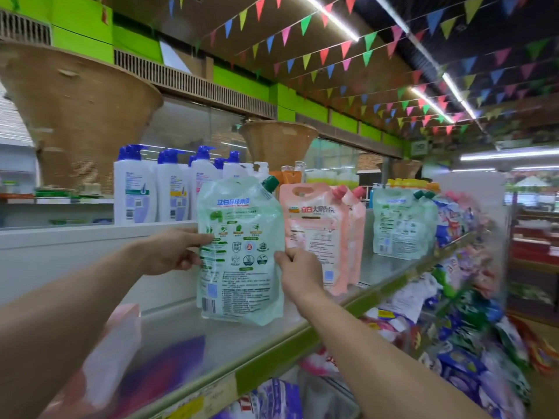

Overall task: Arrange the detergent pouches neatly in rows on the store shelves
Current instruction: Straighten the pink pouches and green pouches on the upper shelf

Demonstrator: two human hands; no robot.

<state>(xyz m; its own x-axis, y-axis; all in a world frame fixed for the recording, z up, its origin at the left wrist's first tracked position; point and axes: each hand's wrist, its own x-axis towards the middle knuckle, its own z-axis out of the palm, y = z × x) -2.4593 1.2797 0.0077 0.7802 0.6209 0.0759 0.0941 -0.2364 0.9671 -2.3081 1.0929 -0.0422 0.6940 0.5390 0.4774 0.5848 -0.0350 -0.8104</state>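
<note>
Detergent pouch, pale green [239, 252] with a dark green screw cap at its upper right corner, stands in the middle of the frame with its printed back toward the camera. Its base looks to be resting on the grey top shelf [193, 331], though the contact line is not sharp enough to be sure. The left hand [172, 252] pinches the pouch's left edge at mid-height, thumb on the front. The right hand [298, 273] pinches the right edge slightly lower, fingers curled round the seam.

Just to the right stand the pink detergent pouches [317, 234], two or three deep. Further right is another group of green pouches [399, 222]. White pump bottles with blue tops [133, 189] line the back of the shelf in the upper left.

The main risk, as I judge it, is slumping. The pouch is soft and liquid-filled, so if either hand lets go before the base sits flat, it could fold forward and slide off the shelf lip. It leans slightly, with the cap side tilted right, so it might tip onto the pink row and knock that over. Setting it too near the front edge would break the row line. It also stands apart from its matching green group, so leaving it here would mix the rows.
</note>
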